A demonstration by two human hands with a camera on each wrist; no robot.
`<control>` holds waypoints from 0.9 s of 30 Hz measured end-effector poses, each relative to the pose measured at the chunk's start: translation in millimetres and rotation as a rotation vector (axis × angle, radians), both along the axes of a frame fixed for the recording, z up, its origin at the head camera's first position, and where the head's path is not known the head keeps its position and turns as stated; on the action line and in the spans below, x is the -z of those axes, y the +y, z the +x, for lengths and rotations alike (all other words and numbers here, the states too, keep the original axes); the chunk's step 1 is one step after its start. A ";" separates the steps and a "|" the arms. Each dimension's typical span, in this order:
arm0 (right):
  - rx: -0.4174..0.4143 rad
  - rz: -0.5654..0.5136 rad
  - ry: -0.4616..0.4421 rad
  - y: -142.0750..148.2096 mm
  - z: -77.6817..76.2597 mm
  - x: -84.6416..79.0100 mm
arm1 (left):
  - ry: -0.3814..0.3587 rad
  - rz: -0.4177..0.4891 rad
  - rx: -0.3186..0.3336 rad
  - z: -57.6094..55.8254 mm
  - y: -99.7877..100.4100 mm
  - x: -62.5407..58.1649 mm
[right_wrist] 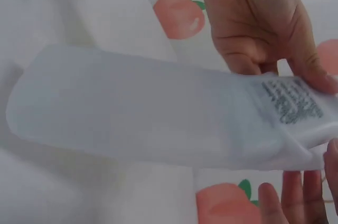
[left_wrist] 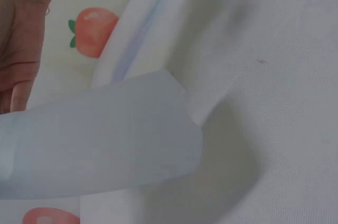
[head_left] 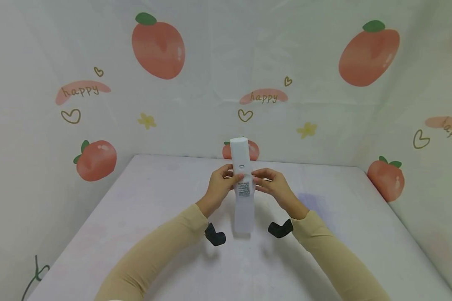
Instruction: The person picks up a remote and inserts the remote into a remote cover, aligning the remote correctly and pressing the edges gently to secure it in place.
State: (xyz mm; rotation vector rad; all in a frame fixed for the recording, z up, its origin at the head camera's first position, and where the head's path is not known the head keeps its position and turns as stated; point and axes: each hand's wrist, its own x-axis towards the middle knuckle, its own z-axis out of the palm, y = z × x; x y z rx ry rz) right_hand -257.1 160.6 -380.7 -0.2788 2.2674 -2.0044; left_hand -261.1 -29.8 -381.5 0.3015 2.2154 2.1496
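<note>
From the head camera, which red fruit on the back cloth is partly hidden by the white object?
The small fruit low in the middle of the cloth: the white object crosses it; the others are clear of that object.

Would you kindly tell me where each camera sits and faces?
Head: on the head, facing forward and down at the white object; left hand, right hand, sleeved forearms show.
Left wrist: worn there, facing the object's lower end; right hand shows.
Right wrist: worn there, facing the object and label; both hands show.
Both wrist views share that end.
</note>
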 end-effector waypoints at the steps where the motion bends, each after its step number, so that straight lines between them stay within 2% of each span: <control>1: 0.003 -0.022 -0.003 1.2 0.2 0.0 | -0.004 0.003 0.004 0.4 -0.3 -0.7; 7: 0.029 -0.108 -0.037 4.2 0.7 4.2 | -0.012 -0.013 0.039 0.7 -0.5 -1.7; 11: 0.064 -0.180 -0.054 5.7 -0.2 7.0 | -0.017 -0.054 0.096 0.1 -0.3 -1.9; 16: 0.062 -0.219 -0.098 7.6 -0.5 8.1 | -0.044 -0.083 0.159 2.9 0.4 -6.0; 19: 0.041 -0.146 -0.081 8.8 0.8 9.0 | -0.048 -0.093 0.146 4.1 0.2 -6.4; 24: 0.014 0.137 0.004 10.7 4.1 7.7 | -0.048 -0.082 0.093 4.4 -0.3 -1.5; 27: -0.021 0.253 0.002 11.0 4.4 5.6 | -0.033 -0.073 0.071 3.8 0.3 0.8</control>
